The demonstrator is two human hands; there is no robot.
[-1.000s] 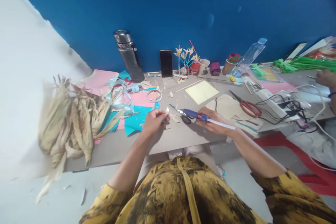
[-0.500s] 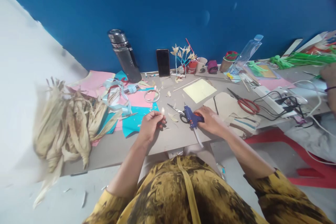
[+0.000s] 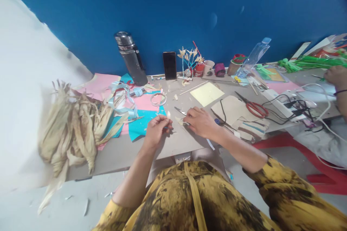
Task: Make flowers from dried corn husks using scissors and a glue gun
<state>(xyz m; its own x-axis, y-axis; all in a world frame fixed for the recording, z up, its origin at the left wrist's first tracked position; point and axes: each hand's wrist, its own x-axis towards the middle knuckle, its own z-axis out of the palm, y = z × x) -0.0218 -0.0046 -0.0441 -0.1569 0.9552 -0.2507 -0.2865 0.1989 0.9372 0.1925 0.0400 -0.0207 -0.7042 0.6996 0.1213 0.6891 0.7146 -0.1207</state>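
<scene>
My left hand (image 3: 158,129) pinches a small pale petal-shaped piece of corn husk (image 3: 168,115) upright between thumb and fingertips, just above the table. My right hand (image 3: 199,121) arches low over the tabletop, open, with fingers loosely bent. Its fingertips come down by a loose husk piece (image 3: 179,120). Small scissors (image 3: 180,111) lie there too, their handles covered by that hand. Of the blue glue gun (image 3: 217,121), only a bit shows beside my right wrist. A white strip (image 3: 210,144) lies below the forearm.
Dried corn husks (image 3: 78,133) are heaped at the left. Toward the wall stand a flask (image 3: 132,63), a phone (image 3: 170,65) and husk flowers (image 3: 189,57). Red-handled scissors (image 3: 256,109) and a power strip (image 3: 282,103) lie at right. Another person's hand (image 3: 336,75) is at far right.
My right hand has let go of the glue gun and moved left over the small scissors and husk scraps. The gun now sits farther right. My left hand keeps its husk piece.
</scene>
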